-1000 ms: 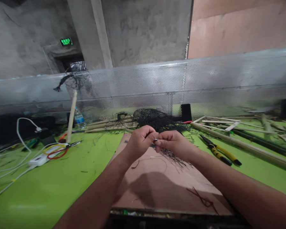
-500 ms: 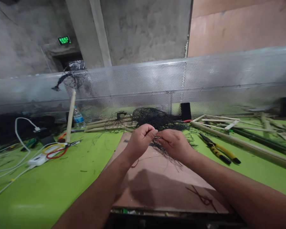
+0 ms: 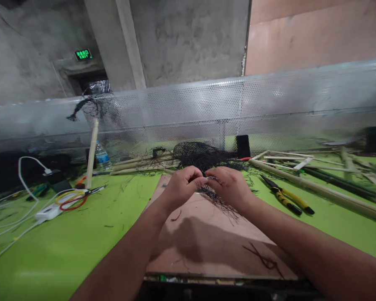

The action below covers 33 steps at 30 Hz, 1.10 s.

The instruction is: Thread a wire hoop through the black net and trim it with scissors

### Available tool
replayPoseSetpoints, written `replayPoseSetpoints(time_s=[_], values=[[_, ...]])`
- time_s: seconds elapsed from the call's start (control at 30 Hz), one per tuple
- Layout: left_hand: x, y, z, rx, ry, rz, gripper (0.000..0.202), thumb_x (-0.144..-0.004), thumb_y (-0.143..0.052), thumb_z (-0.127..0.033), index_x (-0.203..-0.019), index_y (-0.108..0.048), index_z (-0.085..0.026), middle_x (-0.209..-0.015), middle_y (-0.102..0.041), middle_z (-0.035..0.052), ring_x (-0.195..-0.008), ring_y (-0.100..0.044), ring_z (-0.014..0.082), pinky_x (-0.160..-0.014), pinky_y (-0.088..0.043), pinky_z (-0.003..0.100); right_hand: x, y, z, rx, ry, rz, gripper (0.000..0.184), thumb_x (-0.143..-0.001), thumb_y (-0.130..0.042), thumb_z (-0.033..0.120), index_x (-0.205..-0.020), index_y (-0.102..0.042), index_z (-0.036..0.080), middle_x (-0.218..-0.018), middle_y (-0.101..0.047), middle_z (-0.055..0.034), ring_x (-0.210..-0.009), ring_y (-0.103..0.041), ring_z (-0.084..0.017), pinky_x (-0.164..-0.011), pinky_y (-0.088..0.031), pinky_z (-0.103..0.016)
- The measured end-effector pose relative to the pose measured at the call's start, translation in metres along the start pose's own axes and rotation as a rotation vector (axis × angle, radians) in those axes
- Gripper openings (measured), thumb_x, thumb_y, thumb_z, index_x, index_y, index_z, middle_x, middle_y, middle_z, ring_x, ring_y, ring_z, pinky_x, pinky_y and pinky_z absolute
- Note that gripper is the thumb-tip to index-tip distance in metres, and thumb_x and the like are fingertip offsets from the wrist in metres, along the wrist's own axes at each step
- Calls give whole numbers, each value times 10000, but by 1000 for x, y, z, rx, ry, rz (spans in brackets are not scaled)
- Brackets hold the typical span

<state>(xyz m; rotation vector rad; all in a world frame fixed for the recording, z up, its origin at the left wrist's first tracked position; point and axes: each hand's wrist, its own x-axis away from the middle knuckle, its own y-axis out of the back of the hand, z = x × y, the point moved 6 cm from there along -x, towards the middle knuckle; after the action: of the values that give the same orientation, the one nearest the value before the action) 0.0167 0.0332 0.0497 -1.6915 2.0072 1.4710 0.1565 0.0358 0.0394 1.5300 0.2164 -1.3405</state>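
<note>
My left hand (image 3: 182, 186) and my right hand (image 3: 230, 186) meet above a brown board (image 3: 213, 242) on the green table. Both are closed in a pinch on a small shiny metal piece (image 3: 209, 178) between the fingertips. A strip of black netting (image 3: 217, 201) hangs from under my right hand onto the board. A bigger heap of black netting (image 3: 200, 154) lies just beyond the hands.
Yellow-handled pliers (image 3: 286, 200) lie right of the board, with bamboo poles (image 3: 326, 192) and a wooden frame (image 3: 282, 158) beyond. Left are scissors (image 3: 78, 196), white cables (image 3: 25, 209), a water bottle (image 3: 102, 155) and an upright stick (image 3: 91, 154). A perforated metal screen (image 3: 238, 108) backs the table.
Both hands have shifted slightly away from me and kept the pinch; the fingers have turned a little around the metal piece. The netting strip moved with them.
</note>
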Motion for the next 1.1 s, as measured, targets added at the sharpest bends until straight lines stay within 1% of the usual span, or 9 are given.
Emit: replayPoseSetpoints(time_s=[0.13, 0.3, 0.43, 0.53, 0.7, 0.8, 0.9, 1.0, 1.1], values=[[1, 15, 1, -70, -13, -159, 298, -859, -508, -417, -733, -552, -150, -641, -509, -17, -605, -442, 98, -572, -336, 215, -4, 13, -11, -151, -233, -95, 153, -816, -592, 354, -818, -636, 208, -767, -637, -28, -748, -559, -170, -674, -403, -279], [4, 20, 0, -271, -66, -206, 305, -870, -490, -431, -771, -578, -156, -659, -557, -6, -613, -468, 107, -572, -321, 223, -3, -7, -14, -513, -361, 213, 310, -852, -519, 459, -760, -662, 200, -681, -605, -24, -656, -523, -165, -590, -382, -281], [5, 20, -3, -386, -125, -206, 311, -875, -484, -441, -785, -590, -163, -650, -574, -3, -597, -482, 107, -568, -313, 226, -1, -15, -18, -668, -427, 329, 348, -826, -549, 507, -776, -684, 190, -688, -623, -31, -666, -528, -169, -598, -387, -282], [6, 22, -5, -441, -178, -211, 326, -879, -474, -448, -773, -594, -165, -652, -587, 8, -602, -492, 113, -578, -320, 232, -1, -11, -16, -725, -421, 414, 358, -820, -558, 522, -761, -692, 196, -752, -650, -33, -713, -545, -167, -659, -402, -282], [10, 16, -10, -506, -353, -119, 315, -878, -487, -438, -747, -602, -176, -654, -611, 17, -635, -523, 124, -626, -346, 246, 8, -8, 2, -799, -330, 749, 489, -878, -394, 596, -866, -719, 231, -897, -673, -41, -833, -562, -172, -785, -415, -305], [13, 6, -10, -509, -429, -43, 291, -874, -498, -433, -765, -610, -188, -670, -625, 12, -665, -544, 126, -645, -356, 248, 7, -7, 2, -819, -395, 635, 523, -892, -363, 590, -787, -708, 212, -828, -664, -44, -733, -538, -157, -704, -421, -294], [13, 1, -11, -489, -458, -51, 277, -879, -495, -417, -774, -606, -185, -691, -628, 18, -675, -548, 128, -646, -363, 247, 2, -7, 3, -939, -433, 468, 330, -855, -523, 498, -824, -692, 216, -786, -655, -19, -726, -547, -154, -688, -424, -286], [12, -3, -12, -440, -477, -46, 262, -882, -494, -396, -773, -592, -179, -688, -618, 21, -671, -547, 131, -644, -370, 244, -2, -8, 7, -1048, -420, 419, 180, -798, -632, 367, -890, -688, 224, -855, -664, -4, -808, -568, -149, -760, -426, -286], [10, -4, -12, -383, -463, -18, 249, -890, -481, -376, -783, -583, -175, -691, -609, 26, -683, -544, 136, -653, -373, 245, -3, -7, 6, -1057, -444, 375, 123, -773, -654, 307, -834, -685, 205, -791, -652, 1, -707, -546, -123, -707, -422, -269]])
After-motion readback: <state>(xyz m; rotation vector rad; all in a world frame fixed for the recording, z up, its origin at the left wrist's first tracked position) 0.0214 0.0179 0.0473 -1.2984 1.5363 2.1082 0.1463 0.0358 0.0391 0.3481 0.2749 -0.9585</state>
